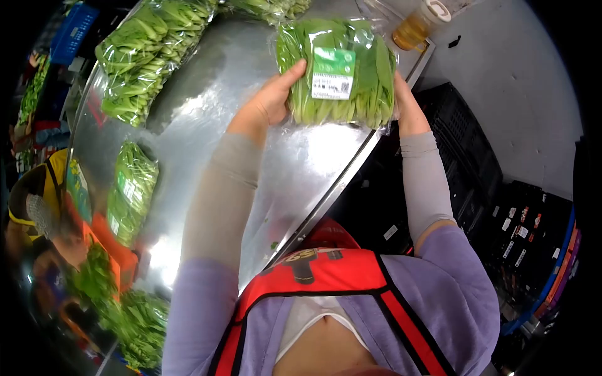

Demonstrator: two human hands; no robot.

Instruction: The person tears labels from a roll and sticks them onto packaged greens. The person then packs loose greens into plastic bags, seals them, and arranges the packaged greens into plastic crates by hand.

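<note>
A clear plastic bag of leafy greens (370,69) is held up between my two hands over the metal table's right edge. On its front sits a green and white label (333,73) with printed text and a square code. My left hand (276,97) grips the bag's left side, thumb lying on the front. At the opposite side, my right hand (404,103) clasps the bag's edge; its fingers are mostly hidden behind the greens.
Stacked bagged greens (153,56) lie at the metal table's (207,125) far left, with another labelled bag (132,191) nearer. Loose greens (135,319) and an orange scale-like item (116,257) are lower left, beside a person in yellow (56,172). A drink jar (417,28) and black crates (461,131) are right.
</note>
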